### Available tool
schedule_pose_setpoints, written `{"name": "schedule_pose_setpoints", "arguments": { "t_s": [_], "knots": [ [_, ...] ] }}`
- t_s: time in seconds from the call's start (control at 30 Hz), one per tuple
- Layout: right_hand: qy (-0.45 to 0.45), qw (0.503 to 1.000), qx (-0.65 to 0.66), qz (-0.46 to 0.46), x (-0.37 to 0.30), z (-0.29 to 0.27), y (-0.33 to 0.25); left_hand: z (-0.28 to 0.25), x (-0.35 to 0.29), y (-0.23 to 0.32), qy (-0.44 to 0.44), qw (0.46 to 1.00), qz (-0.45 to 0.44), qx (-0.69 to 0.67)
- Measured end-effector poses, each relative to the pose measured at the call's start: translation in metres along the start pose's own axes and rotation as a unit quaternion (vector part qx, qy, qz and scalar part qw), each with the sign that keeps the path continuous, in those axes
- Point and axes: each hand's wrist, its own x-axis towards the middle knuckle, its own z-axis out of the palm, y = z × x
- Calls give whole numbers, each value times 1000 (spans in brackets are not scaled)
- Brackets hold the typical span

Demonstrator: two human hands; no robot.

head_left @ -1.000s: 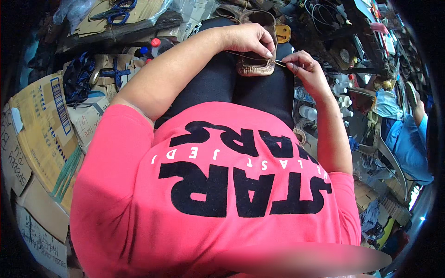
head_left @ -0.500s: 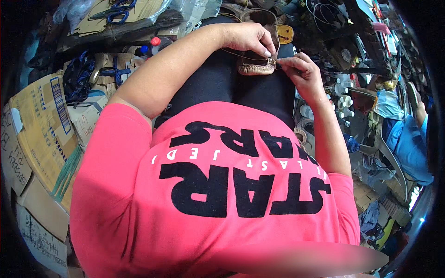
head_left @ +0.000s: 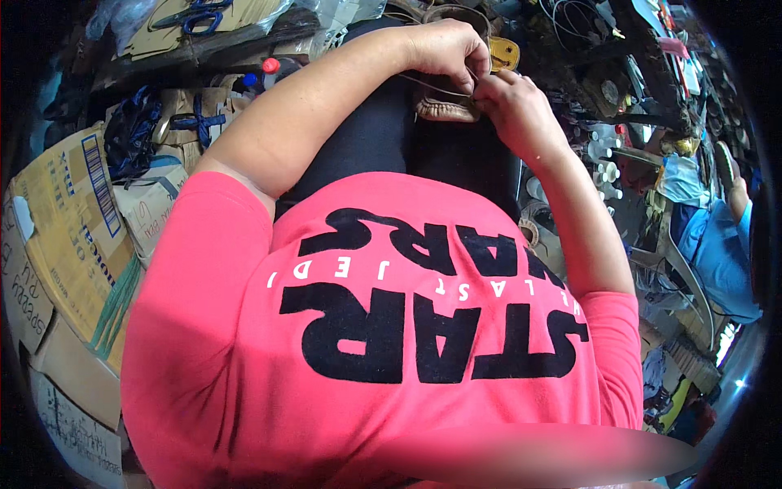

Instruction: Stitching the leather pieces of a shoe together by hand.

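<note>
A brown leather moccasin-style shoe (head_left: pixel 448 111) rests on my dark-clad thighs, its puckered, stitched toe facing me. My left hand (head_left: pixel 452 53) arches over the shoe's opening, thumb and fingers pinched on a thin thread. Close against it, at the shoe's right edge, is my right hand (head_left: pixel 519 102) with its fingers curled into a pinch; what lies between its fingertips is hidden. A loose length of thread (head_left: pixel 436 86) runs across the shoe from the left. The two hands cover the right side of the toe seam.
Blue-handled scissors (head_left: pixel 204 18) lie on cut cardboard at the far left. Bottles with red (head_left: pixel 270 65) and blue caps stand beside my left arm. Cardboard boxes (head_left: pixel 69 220) are stacked at left. A yellow piece (head_left: pixel 503 54) sits beyond my right hand; small bottles (head_left: pixel 605 172) crowd the right.
My right hand has moved up and left, closing in on my left hand, and its fingers are more curled. My left hand has shifted slightly up and right.
</note>
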Motion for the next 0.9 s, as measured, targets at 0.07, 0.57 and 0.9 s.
{"name": "schedule_pose_setpoints", "arguments": {
  "t_s": [0.07,0.57,0.9],
  "knots": [
    [36,997,71,-11,-5,11,17,3,-8,-1,98,995,19,-9],
    [190,655,708,184,-115,-28,133,-22,-138,-20,327,928,-105,143],
    [19,974,55,218,-117,52,122,-5,-89,-34,264,611,55,-744]
  ]
}}
